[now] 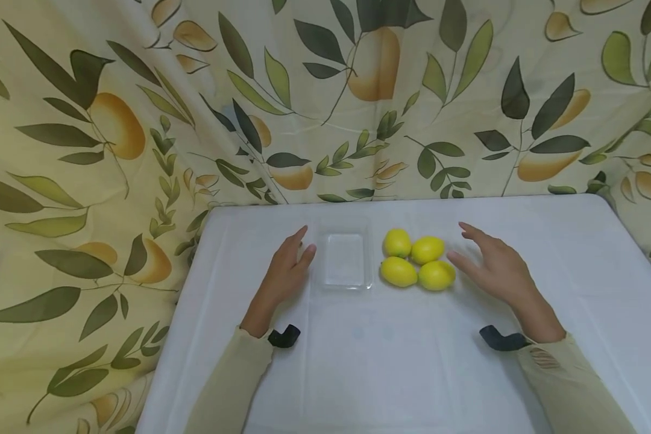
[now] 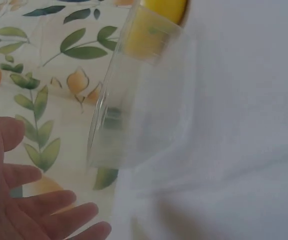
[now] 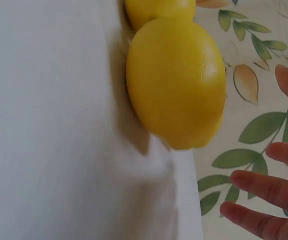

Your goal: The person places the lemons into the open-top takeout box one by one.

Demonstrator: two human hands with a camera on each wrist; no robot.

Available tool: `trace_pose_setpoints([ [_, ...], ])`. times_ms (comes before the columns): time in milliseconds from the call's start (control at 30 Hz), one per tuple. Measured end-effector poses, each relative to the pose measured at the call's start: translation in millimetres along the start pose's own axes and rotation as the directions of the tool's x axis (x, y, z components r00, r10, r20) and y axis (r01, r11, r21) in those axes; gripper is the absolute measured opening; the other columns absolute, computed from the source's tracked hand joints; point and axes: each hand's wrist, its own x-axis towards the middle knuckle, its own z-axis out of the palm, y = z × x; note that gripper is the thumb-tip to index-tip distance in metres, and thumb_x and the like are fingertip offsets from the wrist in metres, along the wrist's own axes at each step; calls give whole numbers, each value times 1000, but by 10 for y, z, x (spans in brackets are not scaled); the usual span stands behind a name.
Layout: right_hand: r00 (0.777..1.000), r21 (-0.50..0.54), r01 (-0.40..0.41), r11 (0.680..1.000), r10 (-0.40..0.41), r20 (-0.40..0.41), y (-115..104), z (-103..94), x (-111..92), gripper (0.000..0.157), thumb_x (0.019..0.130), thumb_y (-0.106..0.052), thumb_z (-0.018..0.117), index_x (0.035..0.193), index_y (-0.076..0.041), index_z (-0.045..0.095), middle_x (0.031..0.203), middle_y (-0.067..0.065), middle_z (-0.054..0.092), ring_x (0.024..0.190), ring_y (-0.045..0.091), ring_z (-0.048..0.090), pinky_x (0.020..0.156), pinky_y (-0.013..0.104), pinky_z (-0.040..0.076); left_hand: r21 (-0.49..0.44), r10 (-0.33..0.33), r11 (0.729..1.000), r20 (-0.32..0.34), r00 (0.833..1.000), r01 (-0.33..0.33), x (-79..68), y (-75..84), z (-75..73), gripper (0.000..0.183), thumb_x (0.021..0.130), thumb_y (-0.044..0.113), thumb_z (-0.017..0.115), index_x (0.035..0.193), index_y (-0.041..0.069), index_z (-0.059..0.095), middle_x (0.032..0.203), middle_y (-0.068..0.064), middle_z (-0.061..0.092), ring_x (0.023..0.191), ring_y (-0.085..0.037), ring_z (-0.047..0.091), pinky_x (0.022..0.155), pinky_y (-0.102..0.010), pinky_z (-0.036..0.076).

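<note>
A clear plastic container (image 1: pixel 370 274) stands on the white table, and its see-through wall also shows in the left wrist view (image 2: pixel 108 115). Several yellow lemons (image 1: pixel 398 272) lie grouped just right of it. My left hand (image 1: pixel 286 268) hovers beside the container's left side, fingers spread and holding nothing. To the right of the lemons is my right hand (image 1: pixel 496 268), its thumb close to the nearest ones and its fingers extended, with nothing in it. In the right wrist view one lemon (image 3: pixel 176 82) appears large, apart from the fingers (image 3: pixel 266 190).
The white tablecloth (image 1: pixel 380 361) covers the table, whose far edge runs along a curtain (image 1: pixel 325 144) printed with leaves and fruit. Black straps (image 1: pixel 284 336) sit on both wrists below the hands.
</note>
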Motion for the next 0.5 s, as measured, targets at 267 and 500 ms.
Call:
trace_pose_setpoints([
  [267, 998, 73, -31, 997, 28, 48, -74, 85, 131, 82, 98, -61, 55, 161, -17, 30, 147, 23, 54, 133, 52, 47, 100, 75, 37, -206, -102, 974, -33, 994, 93, 149, 5, 153, 62, 106, 44, 49, 160, 16, 34, 155, -13, 50, 137, -32, 56, 111, -51, 47],
  [500, 990, 112, -92, 989, 79, 121, -103, 185, 271, 84, 96, -67, 54, 159, -15, 34, 150, 22, 53, 138, 48, 45, 107, 73, 35, -305, -213, 934, -56, 975, 186, 232, -39, 329, 59, 106, 41, 51, 159, 21, 37, 149, -7, 56, 136, -29, 56, 110, -50, 47],
])
